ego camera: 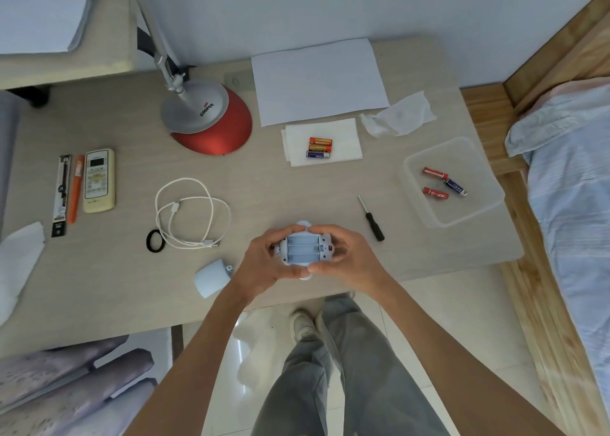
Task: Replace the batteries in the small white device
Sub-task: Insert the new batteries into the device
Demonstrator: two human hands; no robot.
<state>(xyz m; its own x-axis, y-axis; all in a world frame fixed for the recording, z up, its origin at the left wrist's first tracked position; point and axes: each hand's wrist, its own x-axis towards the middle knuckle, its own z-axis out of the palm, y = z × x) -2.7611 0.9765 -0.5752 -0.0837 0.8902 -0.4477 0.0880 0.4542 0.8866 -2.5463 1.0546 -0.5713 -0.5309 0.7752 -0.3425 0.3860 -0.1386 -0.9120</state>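
The small white device (303,250) lies on its back between both hands near the table's front edge, its battery bay open and showing three empty slots. My left hand (267,264) grips its left end and my right hand (343,254) its right end, beside a red switch. Three batteries (319,148), two orange and one dark blue, rest on a folded white tissue (343,138) farther back. Three more batteries (444,183), two red and one blue, lie in a clear plastic tray (475,214) to the right. A small black-handled screwdriver (372,219) lies right of the device.
A white rounded cover (211,277) lies left of my hands. A coiled white cable (191,214) and black ring (155,240) sit farther left. A red lamp base (211,122), remote control (99,179), paper sheet (317,79) and crumpled tissue (399,113) occupy the back.
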